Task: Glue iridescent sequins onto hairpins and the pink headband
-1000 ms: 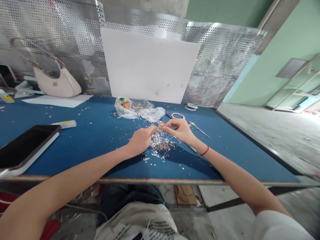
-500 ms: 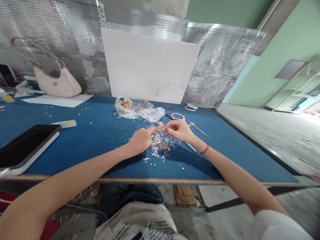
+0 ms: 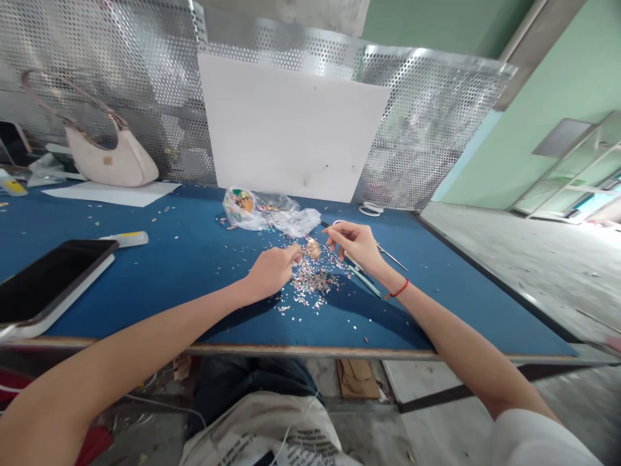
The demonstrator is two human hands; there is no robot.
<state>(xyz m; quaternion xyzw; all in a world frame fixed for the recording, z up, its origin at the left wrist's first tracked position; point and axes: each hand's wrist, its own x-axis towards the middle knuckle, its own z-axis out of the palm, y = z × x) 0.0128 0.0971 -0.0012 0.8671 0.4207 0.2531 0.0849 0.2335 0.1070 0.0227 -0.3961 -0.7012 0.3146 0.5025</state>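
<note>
My left hand [image 3: 274, 270] rests at the left of a heap of small shiny flakes [image 3: 310, 281] on the blue table [image 3: 194, 304], its curled fingertips close to the heap. A gold-pink glittery lump [image 3: 313, 248] lies between my hands, touching neither. My right hand [image 3: 356, 246] is raised just to its right, with thumb and fingers drawn together; I cannot see anything between them. Slim metal tweezers [image 3: 392, 259] lie beyond my right wrist, and a pale teal tool [image 3: 363, 281] lies beneath it.
A crumpled plastic bag [image 3: 266, 217] with a printed packet lies behind the flakes. A dark tablet [image 3: 48, 281] and a white-and-yellow tube [image 3: 129, 239] lie left. A cream handbag [image 3: 109, 155] and perforated metal sheet [image 3: 427, 129] stand behind the table.
My right hand has moved right, away from the glittery lump, and now covers the pink ring seen earlier. The lump stays between my hands. My left hand has barely moved.
</note>
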